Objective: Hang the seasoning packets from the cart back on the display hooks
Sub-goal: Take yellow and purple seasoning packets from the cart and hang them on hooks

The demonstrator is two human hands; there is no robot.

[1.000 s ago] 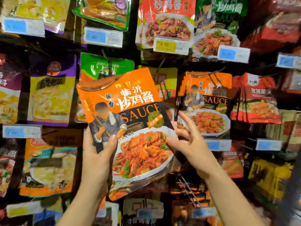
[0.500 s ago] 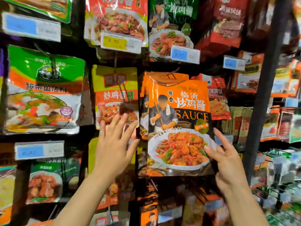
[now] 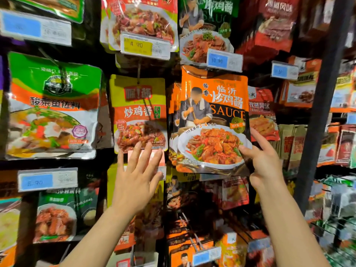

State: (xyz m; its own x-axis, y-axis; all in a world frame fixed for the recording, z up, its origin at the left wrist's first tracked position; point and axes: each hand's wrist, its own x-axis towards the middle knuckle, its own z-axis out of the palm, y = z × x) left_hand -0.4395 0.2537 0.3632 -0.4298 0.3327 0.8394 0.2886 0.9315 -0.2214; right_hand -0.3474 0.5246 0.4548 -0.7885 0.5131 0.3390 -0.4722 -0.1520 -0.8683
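Note:
An orange seasoning packet (image 3: 213, 112) marked SAUCE, with a plate of red chicken printed on it, hangs upright against a stack of identical orange packets (image 3: 173, 132) on the display. My right hand (image 3: 267, 164) pinches its lower right edge, thumb on the front and index finger up along the side. Its top edge reaches just under a blue price tag (image 3: 224, 59); the hook is hidden. My left hand (image 3: 136, 180) is open with fingers spread, left of the packet, in front of the bottom of a yellow packet (image 3: 138, 112).
Packets hang densely on all sides: a large green one (image 3: 52, 105) at left, red ones (image 3: 262, 116) right of the orange stack, more rows above and below. A dark upright post (image 3: 319, 112) stands at the right. Wire hooks with price tags (image 3: 206, 255) stick out low down.
The orange packet has gone from both hands at the left to the matching orange stack on the right. My left hand has let go and spread open; my right hand holds on.

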